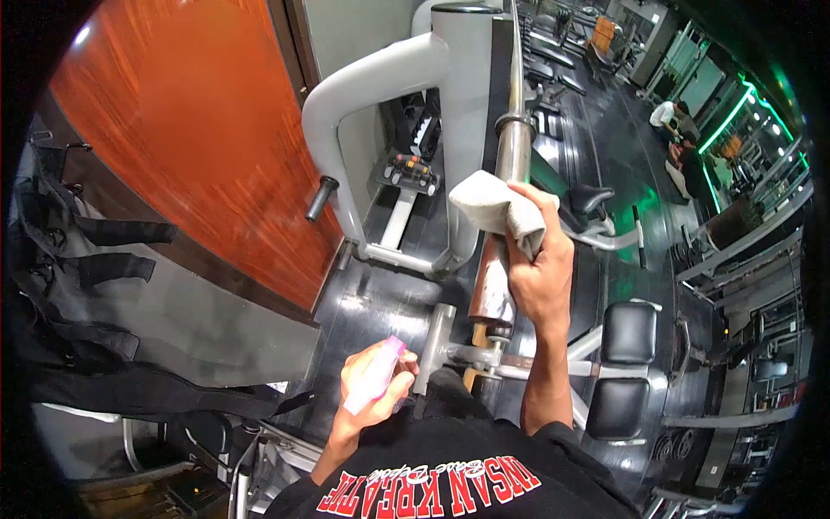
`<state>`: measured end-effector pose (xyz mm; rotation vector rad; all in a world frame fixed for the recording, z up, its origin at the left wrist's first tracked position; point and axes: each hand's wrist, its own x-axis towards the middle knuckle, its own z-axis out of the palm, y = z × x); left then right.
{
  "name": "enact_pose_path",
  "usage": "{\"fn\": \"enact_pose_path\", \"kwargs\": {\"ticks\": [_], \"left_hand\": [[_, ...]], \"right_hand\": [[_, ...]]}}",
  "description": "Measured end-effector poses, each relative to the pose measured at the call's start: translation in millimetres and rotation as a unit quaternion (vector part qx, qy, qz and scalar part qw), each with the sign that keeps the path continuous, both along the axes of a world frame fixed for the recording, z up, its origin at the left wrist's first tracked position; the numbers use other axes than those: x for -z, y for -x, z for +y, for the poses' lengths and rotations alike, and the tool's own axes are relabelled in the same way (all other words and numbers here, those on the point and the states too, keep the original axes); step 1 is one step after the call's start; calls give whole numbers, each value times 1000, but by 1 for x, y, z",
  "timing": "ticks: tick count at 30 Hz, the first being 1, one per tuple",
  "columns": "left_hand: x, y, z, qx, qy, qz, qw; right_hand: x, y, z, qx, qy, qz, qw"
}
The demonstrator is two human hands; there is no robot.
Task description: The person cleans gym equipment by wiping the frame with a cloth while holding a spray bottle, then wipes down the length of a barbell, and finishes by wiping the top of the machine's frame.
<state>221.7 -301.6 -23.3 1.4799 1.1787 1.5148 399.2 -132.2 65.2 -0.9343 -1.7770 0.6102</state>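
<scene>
My right hand (pixel 542 268) is closed around a folded white cloth (pixel 494 203), which it presses against a metal barbell (pixel 513 151). The barbell stands upright in front of me; its collar shows above the cloth and a shiny, brownish sleeve (pixel 490 281) below. Lower and to the left, my left hand (pixel 367 389) is wrapped around a spray bottle with a pink and white head (pixel 378 374). From above, the bottle's body is mostly hidden by the fingers. The bottle is apart from the barbell.
A grey machine frame (pixel 380 73) with a black-tipped peg (pixel 322 199) rises just beyond the barbell. A wooden panel (pixel 199 112) and black straps (pixel 130 229) are on the left. Padded seats (pixel 628 333) stand at right; two people (pixel 667 121) are far off.
</scene>
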Motion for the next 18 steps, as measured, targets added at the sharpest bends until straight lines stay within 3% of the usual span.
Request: {"fn": "enact_pose_path", "kwargs": {"ticks": [2,6,8,11,14,18], "left_hand": [[-1,-9,5,-28,-32,31,999],[-18,-30,-4,-56,16,4,998],[-29,-41,-4,-94,-19,79,992],[-42,-60,-11,-122,11,93,988],[-59,-81,-13,-142,43,124,981],[-75,-107,-5,-195,107,134,966]], "right_hand": [[4,-4,5,-18,18,24,999],[12,-10,10,-34,-40,3,999],[17,-13,15,-46,-64,25,997],[38,-23,29,-90,-19,218,972],[52,-43,44,-108,144,453,873],[66,-67,66,-30,163,452,876]]}}
